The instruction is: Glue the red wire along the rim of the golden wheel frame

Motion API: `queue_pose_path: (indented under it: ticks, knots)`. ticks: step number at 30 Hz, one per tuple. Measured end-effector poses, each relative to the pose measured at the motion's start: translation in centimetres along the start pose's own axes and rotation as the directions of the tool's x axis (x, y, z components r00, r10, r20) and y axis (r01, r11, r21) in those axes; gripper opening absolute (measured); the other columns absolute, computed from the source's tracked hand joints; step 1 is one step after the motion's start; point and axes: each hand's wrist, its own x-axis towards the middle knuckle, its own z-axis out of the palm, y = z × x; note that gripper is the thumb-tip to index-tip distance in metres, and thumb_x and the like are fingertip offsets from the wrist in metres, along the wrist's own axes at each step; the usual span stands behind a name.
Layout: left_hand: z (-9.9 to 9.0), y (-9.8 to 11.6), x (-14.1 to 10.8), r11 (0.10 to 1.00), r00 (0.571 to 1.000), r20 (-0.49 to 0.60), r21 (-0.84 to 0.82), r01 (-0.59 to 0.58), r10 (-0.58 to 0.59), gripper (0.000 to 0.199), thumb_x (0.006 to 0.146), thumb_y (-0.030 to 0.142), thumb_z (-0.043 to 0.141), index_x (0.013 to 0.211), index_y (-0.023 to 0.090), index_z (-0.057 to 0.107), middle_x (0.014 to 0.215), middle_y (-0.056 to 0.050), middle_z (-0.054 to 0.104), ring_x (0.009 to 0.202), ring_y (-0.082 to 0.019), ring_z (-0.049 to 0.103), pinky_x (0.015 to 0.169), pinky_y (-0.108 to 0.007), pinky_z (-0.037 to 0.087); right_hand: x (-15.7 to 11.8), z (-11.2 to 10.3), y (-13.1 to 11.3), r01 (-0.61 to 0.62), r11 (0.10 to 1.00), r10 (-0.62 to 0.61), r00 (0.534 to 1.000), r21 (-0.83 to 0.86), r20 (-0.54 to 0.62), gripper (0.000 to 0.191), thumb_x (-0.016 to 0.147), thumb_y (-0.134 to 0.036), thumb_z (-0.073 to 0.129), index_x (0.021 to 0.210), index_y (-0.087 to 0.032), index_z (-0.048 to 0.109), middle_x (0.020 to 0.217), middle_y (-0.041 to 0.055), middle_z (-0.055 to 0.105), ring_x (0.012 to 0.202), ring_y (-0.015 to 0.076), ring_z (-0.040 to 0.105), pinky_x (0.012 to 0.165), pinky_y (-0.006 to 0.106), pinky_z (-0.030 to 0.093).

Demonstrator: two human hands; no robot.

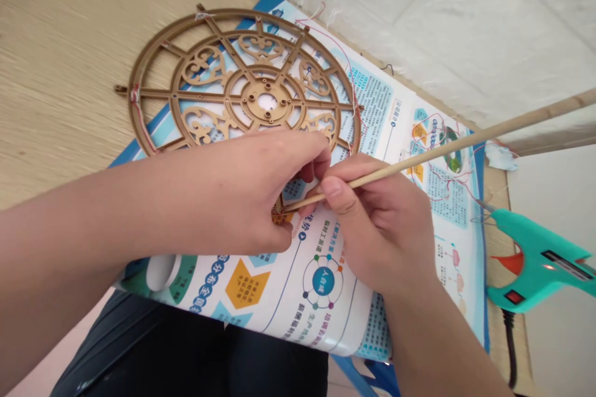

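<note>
A round, gold-brown openwork wheel [213, 92] with spokes and scroll ornaments lies on a printed poster. My left hand [242, 189] is closed around the near part of its rim, covering that stretch. Between thumb and fingers, my right hand [386, 217] pinches a long wooden stick [433, 154]. The stick's thin tip meets the rim close to my left fingertips; whether it presses on a wire there is hidden. Thin red and white wire [136, 94] runs along parts of the rim and trails off on the right side.
A teal hot glue gun [535, 260] with a lit light lies at the right, its black cord [510, 347] running down. Loose red wires [442, 181] tangle on the poster [298, 298]. A pale tiled wall [465, 18] borders the wooden table [69, 62]; the poster overhangs my legs.
</note>
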Motion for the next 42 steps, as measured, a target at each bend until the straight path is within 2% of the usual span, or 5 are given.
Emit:
queue_pose_path:
  ticks: [6, 11, 22, 28, 42]
  knots:
    - [-1.4, 0.2, -0.6, 1.000, 0.998, 0.060, 0.023, 0.002, -0.004, 0.033, 0.070, 0.017, 0.069, 0.100, 0.028, 0.060, 0.091, 0.004, 0.068, 0.075, -0.015, 0.060, 0.059, -0.027, 0.041, 0.2, -0.3, 0.1, 0.045, 0.998, -0.045, 0.999, -0.032, 0.017, 0.021, 0.102, -0.018, 0.059, 0.085, -0.023, 0.071, 0.080, -0.0025, 0.071, 0.075, 0.0102, 0.068, 0.065, 0.024, 0.055]
    - [-2.6, 0.2, -2.1, 0.993, 1.000, 0.026, 0.121, -0.011, 0.008, 0.017, 0.089, 0.016, 0.054, 0.091, 0.025, 0.069, 0.104, 0.005, 0.072, 0.094, -0.014, 0.064, 0.080, -0.025, 0.045, 0.4, -0.4, -0.2, 0.055, 0.998, -0.053, 0.998, -0.036, 0.043, 0.023, 0.102, -0.019, 0.060, 0.083, -0.022, 0.073, 0.078, -0.0036, 0.071, 0.071, 0.0082, 0.066, 0.063, 0.020, 0.053]
    - [-1.3, 0.2, -2.9, 0.971, 0.992, -0.101, 0.235, -0.048, 0.074, 0.008, 0.081, 0.016, 0.062, 0.080, 0.022, 0.066, 0.098, 0.002, 0.075, 0.089, -0.016, 0.069, 0.076, -0.027, 0.046, 0.3, -0.5, -0.1, 0.023, 1.000, -0.022, 0.999, -0.012, 0.050, 0.021, 0.102, -0.024, 0.062, 0.084, -0.022, 0.071, 0.079, -0.0031, 0.072, 0.074, 0.0097, 0.069, 0.066, 0.021, 0.054]
    - [-0.9, 0.6, -3.3, 0.960, 0.984, -0.138, 0.271, -0.068, 0.109, 0.012, 0.093, 0.022, 0.059, 0.085, 0.021, 0.067, 0.099, -0.001, 0.076, 0.094, -0.016, 0.070, 0.081, -0.027, 0.049, 0.3, -0.4, 0.3, 0.007, 0.998, -0.009, 0.999, 0.061, 0.049, 0.020, 0.102, -0.027, 0.063, 0.084, -0.022, 0.071, 0.079, -0.0002, 0.073, 0.077, 0.0140, 0.071, 0.066, 0.025, 0.056]
    - [-1.5, 0.1, -4.1, 0.993, 0.992, -0.118, 0.115, -0.028, 0.041, 0.008, 0.088, 0.017, 0.062, 0.087, 0.022, 0.068, 0.115, 0.000, 0.077, 0.097, -0.014, 0.072, 0.085, -0.026, 0.054, 0.3, -0.3, 0.1, 0.142, 0.989, -0.145, 0.987, 0.046, 0.073, 0.016, 0.101, -0.023, 0.063, 0.087, -0.022, 0.069, 0.083, -0.0022, 0.071, 0.078, 0.0116, 0.066, 0.069, 0.025, 0.053]
